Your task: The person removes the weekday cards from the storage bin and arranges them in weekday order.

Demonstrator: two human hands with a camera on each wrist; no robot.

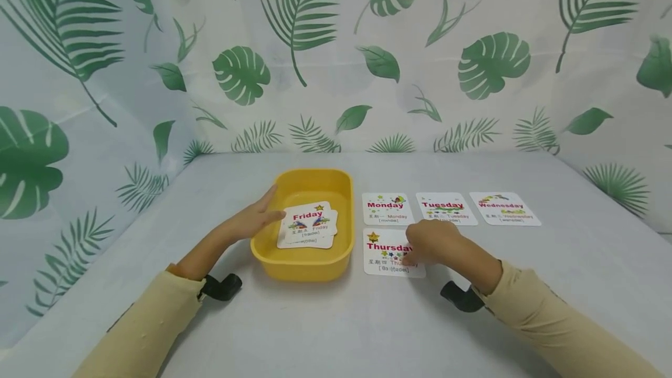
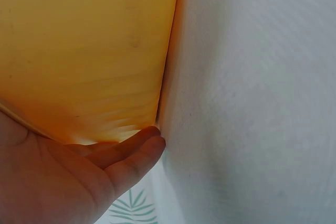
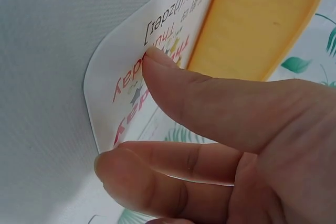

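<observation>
In the head view, my left hand point(image 1: 251, 221) grips the left side of a yellow plastic basin point(image 1: 342, 191), thumb over the rim and fingers along the outer wall. Inside lie a few cards, a Friday card point(image 1: 307, 223) on top. My right hand point(image 1: 438, 242) is at the right part of the Thursday card point(image 1: 380, 267), which lies beside the basin. Seen from the right wrist, the thumb point(image 3: 173, 77) lies on the printed face and the fingertips point(image 3: 113, 169) are at the card's edge. The left wrist view shows fingers point(image 2: 131, 161) against the basin wall.
Behind the Thursday card, a row holds the Monday card point(image 1: 385, 214), the Tuesday card point(image 1: 446, 203) and the Wednesday card point(image 1: 504, 209). All lie face up on the pale tabletop point(image 1: 315, 331). A leaf-patterned cloth point(image 1: 336, 74) hangs at the back and sides.
</observation>
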